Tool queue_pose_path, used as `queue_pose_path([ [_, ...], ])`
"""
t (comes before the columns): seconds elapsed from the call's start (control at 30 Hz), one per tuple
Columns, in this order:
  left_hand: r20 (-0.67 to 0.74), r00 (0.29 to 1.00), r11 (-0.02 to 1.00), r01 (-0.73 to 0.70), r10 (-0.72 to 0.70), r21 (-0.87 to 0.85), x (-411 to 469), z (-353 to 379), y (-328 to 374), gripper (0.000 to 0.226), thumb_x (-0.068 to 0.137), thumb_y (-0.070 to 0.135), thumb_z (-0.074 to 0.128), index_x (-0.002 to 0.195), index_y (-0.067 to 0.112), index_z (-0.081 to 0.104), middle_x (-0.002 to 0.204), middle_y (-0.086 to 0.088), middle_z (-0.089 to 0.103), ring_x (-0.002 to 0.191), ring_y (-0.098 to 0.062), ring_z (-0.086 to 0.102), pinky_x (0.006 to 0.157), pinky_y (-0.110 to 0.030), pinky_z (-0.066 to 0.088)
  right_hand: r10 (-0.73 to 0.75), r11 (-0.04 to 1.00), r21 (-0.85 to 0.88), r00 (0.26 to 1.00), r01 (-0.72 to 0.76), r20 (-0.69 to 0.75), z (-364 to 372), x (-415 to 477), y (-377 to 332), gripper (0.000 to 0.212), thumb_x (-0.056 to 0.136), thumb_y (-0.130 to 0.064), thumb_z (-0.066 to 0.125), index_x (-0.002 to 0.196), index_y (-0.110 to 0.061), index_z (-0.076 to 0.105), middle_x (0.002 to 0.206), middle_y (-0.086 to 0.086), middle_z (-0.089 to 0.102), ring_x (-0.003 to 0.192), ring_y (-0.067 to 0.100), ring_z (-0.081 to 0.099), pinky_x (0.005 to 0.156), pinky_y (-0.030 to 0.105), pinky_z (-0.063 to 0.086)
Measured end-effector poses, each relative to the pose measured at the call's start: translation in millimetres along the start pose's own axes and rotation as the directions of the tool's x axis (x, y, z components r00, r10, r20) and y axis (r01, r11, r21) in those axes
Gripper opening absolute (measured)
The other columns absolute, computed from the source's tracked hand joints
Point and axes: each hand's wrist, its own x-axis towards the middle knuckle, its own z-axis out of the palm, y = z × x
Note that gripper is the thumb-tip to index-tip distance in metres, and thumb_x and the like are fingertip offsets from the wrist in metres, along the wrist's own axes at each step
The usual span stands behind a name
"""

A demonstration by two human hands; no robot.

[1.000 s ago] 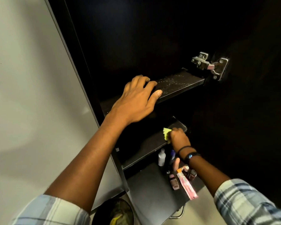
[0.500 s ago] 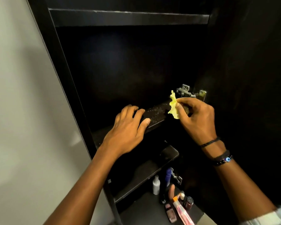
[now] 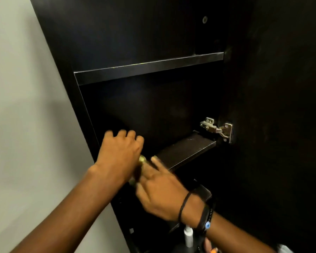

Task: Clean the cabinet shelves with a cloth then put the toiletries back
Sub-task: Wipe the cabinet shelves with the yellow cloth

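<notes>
Left hand rests half-curled on the middle shelf; right hand, fingers spread, presses a yellow cloth, mostly hidden and blurred, at frame centre. Wiping appears underway. Shelves bare; toiletries wait at bottom edge, not yet returned.

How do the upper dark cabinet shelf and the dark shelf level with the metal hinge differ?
The upper dark shelf shows only its front edge, seen from below; the hinge-level dark shelf shows its top surface. The upper shelf spans the cabinet unobstructed; the hinge-level shelf is half hidden on the left by the left hand and right hand, a yellow cloth between them. Only the lower one meets the metal hinge. Both are dark and bare where visible.
</notes>
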Motion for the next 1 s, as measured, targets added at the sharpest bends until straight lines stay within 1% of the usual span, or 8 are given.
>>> queue_pose_path([
  [0.2,0.063,0.998,0.992,-0.031,0.023,0.126,-6,-8,-5,0.038,0.095,0.022,0.036,0.132,0.018,0.033,0.131,-0.004,0.045,0.122,-0.024,0.045,0.093,-0.039,0.034,-0.068,0.997,0.047,0.996,0.066,0.055,2,3,-10,0.04,0.092,-0.033,0.033,0.118,-0.018,0.061,0.115,0.003,0.067,0.122,0.018,0.052,0.117,0.046,0.02],
  [0.37,0.079,0.997,0.985,-0.04,0.027,0.166,-8,0,-5,0.038,0.094,0.022,0.042,0.131,0.016,0.035,0.125,-0.005,0.048,0.116,-0.023,0.049,0.09,-0.038,0.036,0.43,0.901,-0.18,0.861,-0.394,0.273,-10,14,123,0.082,0.079,-0.051,0.0,0.131,-0.005,0.045,0.135,0.017,0.049,0.123,0.032,0.046,0.11,0.041,0.028],
  [0.5,0.039,0.999,0.992,-0.028,0.024,0.126,-8,2,-5,0.04,0.094,0.022,0.044,0.132,0.017,0.035,0.126,-0.004,0.048,0.116,-0.023,0.049,0.089,-0.038,0.037,0.555,0.824,-0.155,0.722,-0.544,0.413,-28,24,163,0.042,0.099,-0.031,0.026,0.119,-0.006,0.054,0.131,0.019,0.051,0.12,0.035,0.049,0.1,0.042,0.04],
  [0.63,0.029,0.999,0.999,-0.024,0.023,0.04,-7,-3,-5,0.044,0.093,0.022,0.045,0.134,0.017,0.03,0.129,-0.005,0.045,0.118,-0.023,0.048,0.09,-0.036,0.039,0.408,0.894,0.054,0.859,-0.444,0.309,-21,34,99,0.037,0.092,-0.028,0.036,0.119,-0.012,0.056,0.133,0.012,0.054,0.119,0.034,0.052,0.102,0.038,0.041],
  [0.7,0.02,1.0,1.0,-0.013,0.013,-0.014,-4,-6,-5,0.041,0.093,0.02,0.044,0.132,0.019,0.031,0.129,-0.004,0.045,0.118,-0.023,0.048,0.088,-0.035,0.04,0.147,0.97,0.158,0.961,-0.187,0.235,-9,32,40,0.038,0.087,-0.024,0.035,0.11,-0.006,0.06,0.122,0.016,0.061,0.11,0.035,0.055,0.099,0.039,0.044],
  [0.8,0.075,0.997,0.988,0.026,-0.015,-0.153,6,-8,-1,0.042,0.09,0.018,0.047,0.13,0.021,0.034,0.127,-0.004,0.046,0.116,-0.024,0.05,0.083,-0.035,0.044,-0.181,0.967,0.199,0.98,0.16,0.087,0,18,-23,0.037,0.079,-0.024,0.029,0.081,-0.003,0.06,0.08,0.016,0.065,0.071,0.036,0.057,0.066,0.04,0.048],
  [0.9,0.113,0.992,0.92,0.087,-0.046,-0.381,20,1,7,0.044,0.088,0.018,0.048,0.131,0.022,0.038,0.124,-0.006,0.05,0.113,-0.027,0.052,0.086,-0.039,0.046,-0.12,0.979,0.181,0.982,0.093,0.145,0,19,-4,0.042,0.079,-0.03,0.027,0.084,-0.007,0.062,0.085,0.014,0.066,0.079,0.034,0.059,0.082,0.04,0.048],
  [1.0,0.149,0.979,0.614,0.205,-0.142,-0.762,34,27,15,0.038,0.093,0.018,0.04,0.13,0.023,0.046,0.126,-0.009,0.056,0.117,-0.029,0.052,0.096,-0.039,0.044,0.202,0.978,0.01,0.966,-0.207,0.163,-8,21,65,0.035,0.087,-0.029,0.036,0.108,-0.011,0.058,0.112,0.013,0.063,0.103,0.033,0.057,0.093,0.039,0.046],
])
